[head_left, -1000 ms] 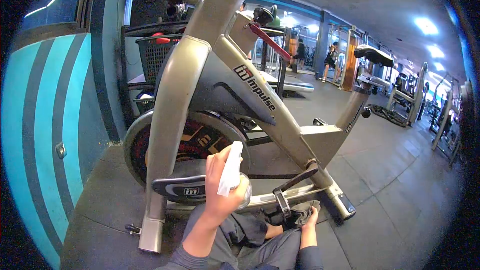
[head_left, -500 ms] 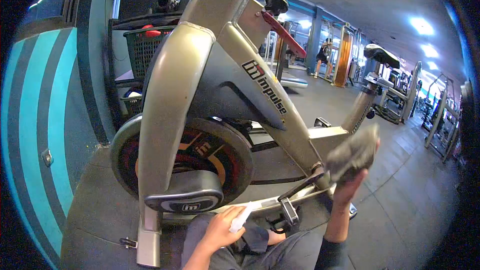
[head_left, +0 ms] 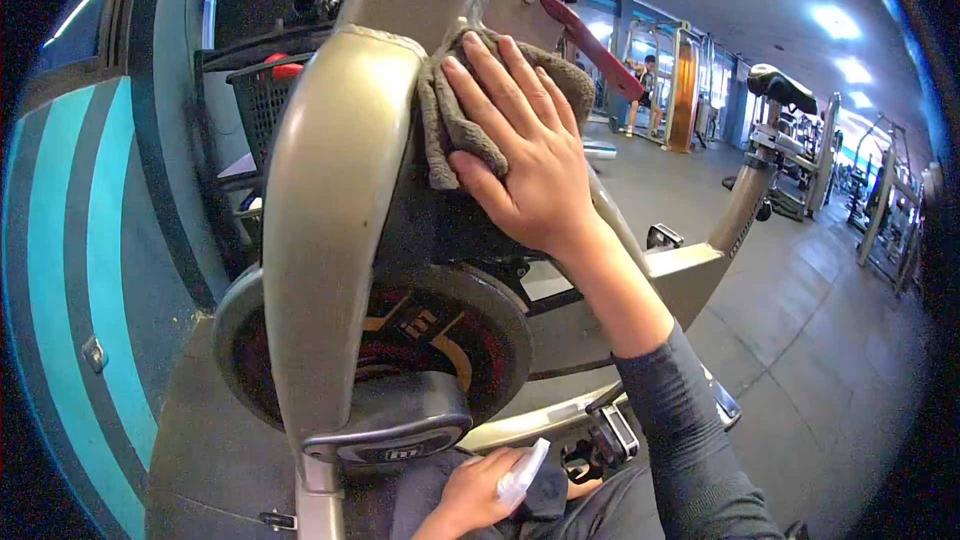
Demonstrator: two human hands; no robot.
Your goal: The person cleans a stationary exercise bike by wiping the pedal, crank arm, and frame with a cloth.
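My right hand [head_left: 525, 145] presses a grey cloth [head_left: 445, 135] against the upper frame of an exercise bike [head_left: 325, 210], near where the front post meets the slanted tube. Its fingers lie stretched over the cloth, with the thumb on the lower fold. Low in the view, my left hand [head_left: 475, 495] is closed around a small whitish object [head_left: 522, 475], perhaps a bottle; its lower part is hidden by the fingers. That hand rests over my lap, just below the flywheel cover [head_left: 400, 430]. The cloth hides the lettering on the slanted tube.
The flywheel [head_left: 480, 330] sits behind the front post, and a pedal [head_left: 612, 435] is close to my left hand. A striped wall [head_left: 60, 270] stands at the left, with a dark basket [head_left: 255, 100] behind the bike. A person [head_left: 645, 90] and gym machines are farther back.
My right hand has brought the cloth up and left from beside the lower rear frame onto the upper frame. My left hand still grips the whitish object, slightly lower and farther right in view.
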